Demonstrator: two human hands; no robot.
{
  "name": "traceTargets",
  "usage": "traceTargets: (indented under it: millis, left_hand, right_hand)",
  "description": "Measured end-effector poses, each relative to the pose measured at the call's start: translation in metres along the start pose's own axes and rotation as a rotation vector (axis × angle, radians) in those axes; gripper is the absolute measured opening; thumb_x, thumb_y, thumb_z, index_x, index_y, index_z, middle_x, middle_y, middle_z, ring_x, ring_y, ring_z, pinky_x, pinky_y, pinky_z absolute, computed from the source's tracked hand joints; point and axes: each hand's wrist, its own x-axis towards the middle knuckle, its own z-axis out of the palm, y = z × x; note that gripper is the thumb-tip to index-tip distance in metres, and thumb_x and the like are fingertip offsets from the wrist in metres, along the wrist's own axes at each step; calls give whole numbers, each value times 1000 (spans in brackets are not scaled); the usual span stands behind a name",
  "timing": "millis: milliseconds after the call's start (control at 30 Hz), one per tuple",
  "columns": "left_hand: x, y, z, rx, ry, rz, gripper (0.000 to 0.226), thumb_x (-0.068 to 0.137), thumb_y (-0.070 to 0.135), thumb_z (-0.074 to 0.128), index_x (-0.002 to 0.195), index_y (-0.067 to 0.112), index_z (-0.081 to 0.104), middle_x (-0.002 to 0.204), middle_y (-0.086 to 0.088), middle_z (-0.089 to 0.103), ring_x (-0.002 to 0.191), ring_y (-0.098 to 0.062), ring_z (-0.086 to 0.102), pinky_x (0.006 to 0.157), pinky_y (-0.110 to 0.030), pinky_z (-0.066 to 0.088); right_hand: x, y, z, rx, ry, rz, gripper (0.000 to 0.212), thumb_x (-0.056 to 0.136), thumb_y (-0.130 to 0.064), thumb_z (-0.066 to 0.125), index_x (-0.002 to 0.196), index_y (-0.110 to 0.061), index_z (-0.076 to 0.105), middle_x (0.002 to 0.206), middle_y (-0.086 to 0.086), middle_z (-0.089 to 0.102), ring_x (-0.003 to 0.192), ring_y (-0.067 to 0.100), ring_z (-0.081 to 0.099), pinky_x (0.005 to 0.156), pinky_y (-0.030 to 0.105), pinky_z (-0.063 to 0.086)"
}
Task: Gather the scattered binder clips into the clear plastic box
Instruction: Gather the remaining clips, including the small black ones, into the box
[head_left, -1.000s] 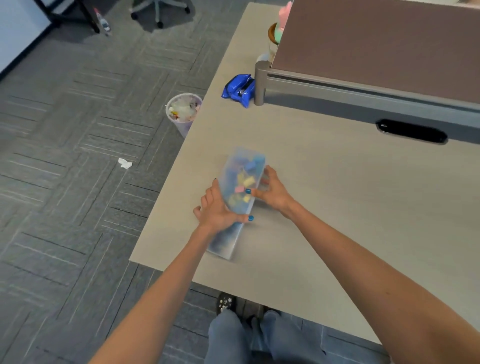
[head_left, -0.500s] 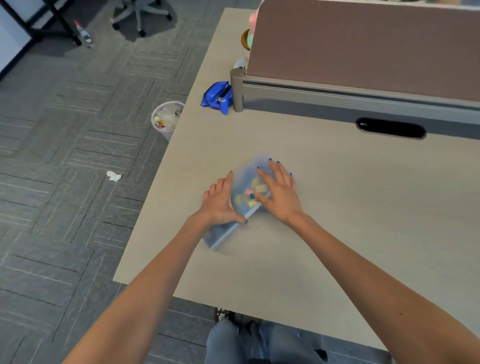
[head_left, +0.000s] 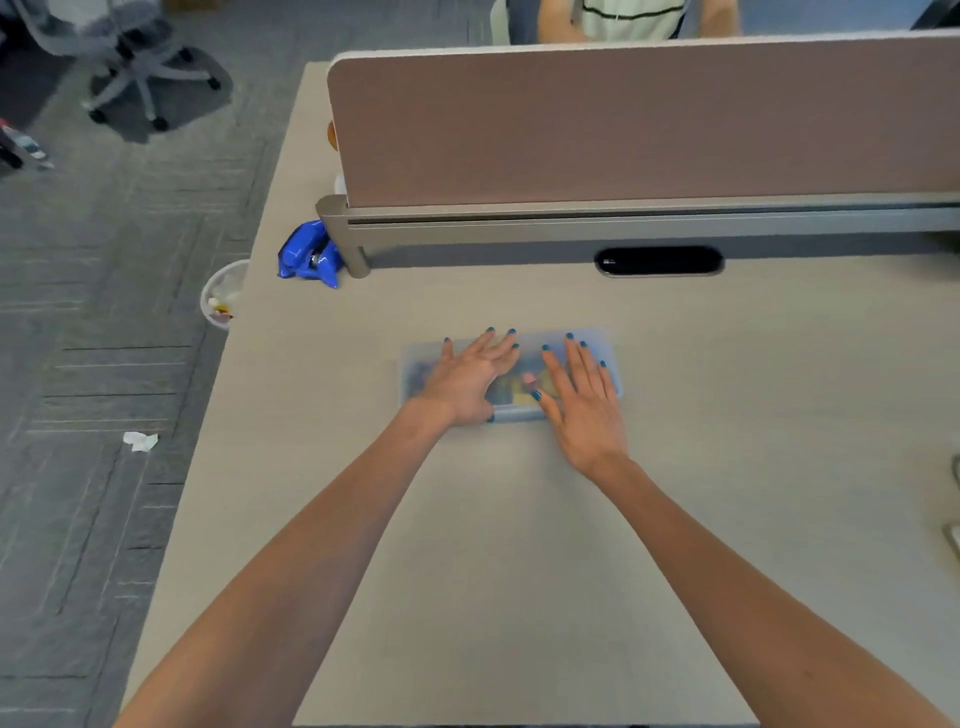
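The clear plastic box (head_left: 531, 358) lies flat on the pale wood-grain desk (head_left: 519, 545), its long side running left to right, near the middle of the desktop and well in front of the divider panel (head_left: 623, 130). It is a long, shallow, frosted-looking rectangle with rounded corners, somewhat blurred. Through its top the binder clips (head_left: 521, 388) show as a small huddle of yellow and pink shapes in the middle of the box; how many there are cannot be told. Both hands lie palm down on top of the box with arms stretched forward. The left hand (head_left: 470, 379) covers the left half, its fingers straight and fanned apart towards the far edge and its thumb down at the near edge. The right hand (head_left: 582, 405) covers the right half, fingers likewise straight and spread, its thumb pointing inward above the clips and the heel of the palm over the near rim. Neither hand grips anything; both are flat and open. A crumpled blue bag (head_left: 309, 257) sits at the divider's left end, and a waste bin (head_left: 223, 299) stands on the carpet beside the desk.
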Motion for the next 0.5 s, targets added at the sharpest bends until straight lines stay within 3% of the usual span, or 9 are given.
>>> traceTargets:
  millis: [100,500]
  left_hand:
    - [22,3,-9,-24,11,33,88,85,10,63,153,27,10,160,13,-6,147,-13,-10,113,-61,1]
    - [79,-3,-26,-61,38,96,89,85,7,63,153,27,11,160,15,-5,147,-11,-10,113,-60,1]
  right_hand:
    - [16,10,-3,-16,39,46,79,85,-63,-11,152,-28,10,161,1,-3,148,16,-5,116,30,-11]
    - [64,38,-15,-27,60,88,73,88,-56,-3,152,-25,14,161,4,2,148,20,1,118,35,-3]
